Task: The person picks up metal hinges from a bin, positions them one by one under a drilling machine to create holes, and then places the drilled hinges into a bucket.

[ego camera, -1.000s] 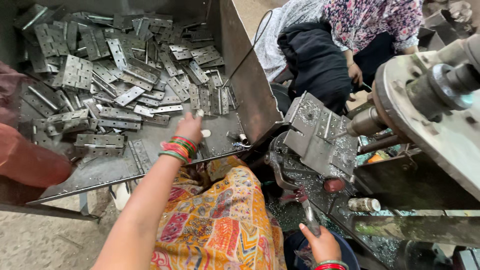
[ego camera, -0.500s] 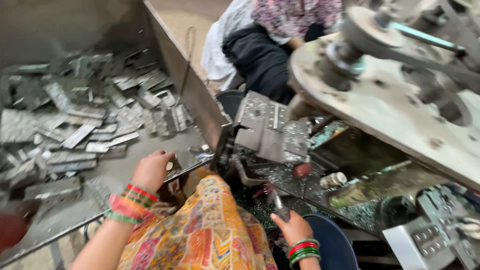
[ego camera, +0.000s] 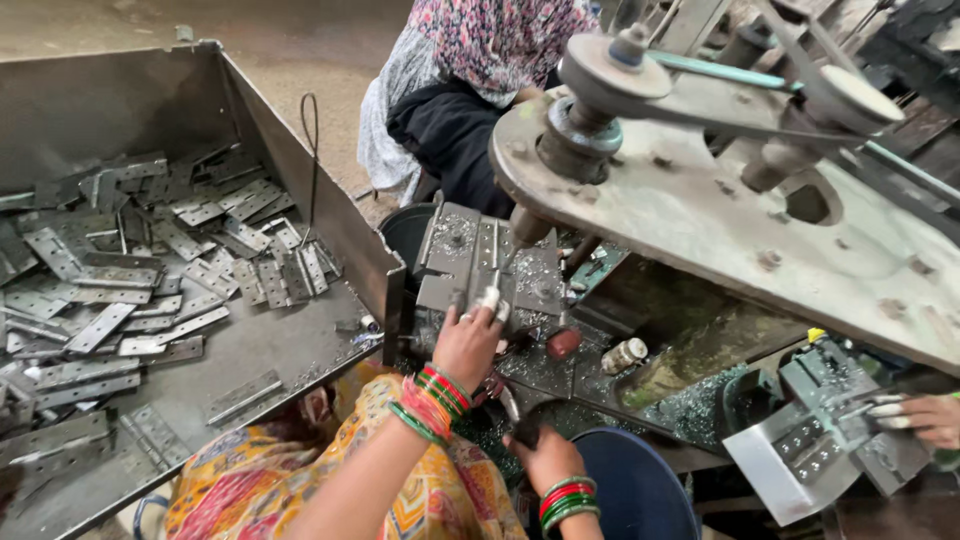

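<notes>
Workshop clutter filled the view: a big grey sheet-metal bin point(ego camera: 300, 180) on the left held a loose heap of flat grey steel hinge plates point(ego camera: 150, 270), and a heavy belt-driven drilling machine with a round grey steel head plate point(ego camera: 720, 210) stood on the right, its spindle pointing down. Under the spindle sat a tilted grey metal jig block point(ego camera: 480, 265), strewn with bright metal shavings.

The person's left hand point(ego camera: 468, 345), ringed with red and green bangles, reached forward to the jig; its fingertips pressed together on a small pale piece at the jig's lower edge, though whether that was a hinge leaf or part of the clamp could not be told. The right hand point(ego camera: 545, 462) sat lower, closed around a dark lever handle point(ego camera: 515, 415) just above a dark blue plastic bucket point(ego camera: 630, 490). The two hands were apart, each clamped on its own thing.

Judging by this, the step in hand looked like seating a workpiece in the jig beneath the spindle. The next move would seem to call for the left fingers to clear the drill path before the lever was worked, with the piece held square.

Across the machine another person in a floral headscarf point(ego camera: 500, 40) crouched, and at the right edge someone else's hand point(ego camera: 925, 418) held a folded grey steel hinge point(ego camera: 810, 450).
</notes>
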